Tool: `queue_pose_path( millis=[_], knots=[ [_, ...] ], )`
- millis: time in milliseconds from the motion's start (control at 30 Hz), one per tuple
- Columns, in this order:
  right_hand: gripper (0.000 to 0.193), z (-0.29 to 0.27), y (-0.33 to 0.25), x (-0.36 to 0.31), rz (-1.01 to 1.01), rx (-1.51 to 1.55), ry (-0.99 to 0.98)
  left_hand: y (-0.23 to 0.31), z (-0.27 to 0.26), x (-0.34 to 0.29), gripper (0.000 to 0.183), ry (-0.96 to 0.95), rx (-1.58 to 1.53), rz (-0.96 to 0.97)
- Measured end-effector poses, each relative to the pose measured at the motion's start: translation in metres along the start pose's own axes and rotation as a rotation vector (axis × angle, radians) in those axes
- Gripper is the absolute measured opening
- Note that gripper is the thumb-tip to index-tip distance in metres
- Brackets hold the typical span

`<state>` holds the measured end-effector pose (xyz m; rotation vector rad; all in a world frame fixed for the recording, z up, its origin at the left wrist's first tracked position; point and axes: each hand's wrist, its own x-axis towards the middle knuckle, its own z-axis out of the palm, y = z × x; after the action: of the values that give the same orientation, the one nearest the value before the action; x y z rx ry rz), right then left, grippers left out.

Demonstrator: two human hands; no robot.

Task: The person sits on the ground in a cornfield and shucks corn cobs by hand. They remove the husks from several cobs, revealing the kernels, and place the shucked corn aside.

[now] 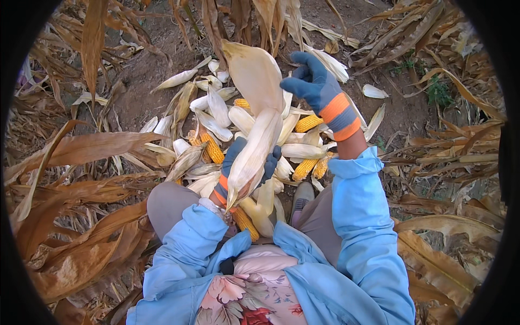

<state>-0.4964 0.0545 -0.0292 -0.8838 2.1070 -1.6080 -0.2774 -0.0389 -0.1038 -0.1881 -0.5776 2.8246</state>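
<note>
My left hand (230, 157), in a dark blue and orange work glove, is wrapped round an ear of corn (251, 154) in its pale dry husk. A wide husk leaf (257, 76) stands up from the ear's far end. My gloved right hand (313, 84) is raised just right of that leaf, thumb and fingers apart and curved, with nothing visible between them. Beneath the held ear, a bare yellow cob (245, 223) lies between my knees. More bare yellow cobs (211, 146) lie in the heap ahead, partly covered by husks.
Loose pale husks (219, 108) and several cobs (309, 123) form a pile on brown soil (141, 89). Dry brown corn leaves (81, 157) crowd in from the left, and dry stalks (455, 141) lie at the right. My shoe (302, 200) sits at the pile's near edge.
</note>
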Motion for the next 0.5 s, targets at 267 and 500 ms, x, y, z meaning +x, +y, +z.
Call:
queue_pose_path(
  millis=[267,500],
  knots=[
    [0.057,0.023,0.024,0.0,0.087,0.011,-0.239,0.003,-0.007,-0.004,0.073,0.098,0.312,0.045],
    [0.039,0.036,0.019,-0.004,0.027,-0.225,-0.292,0.007,-0.003,-0.002,0.076,0.186,0.707,0.023]
  ],
)
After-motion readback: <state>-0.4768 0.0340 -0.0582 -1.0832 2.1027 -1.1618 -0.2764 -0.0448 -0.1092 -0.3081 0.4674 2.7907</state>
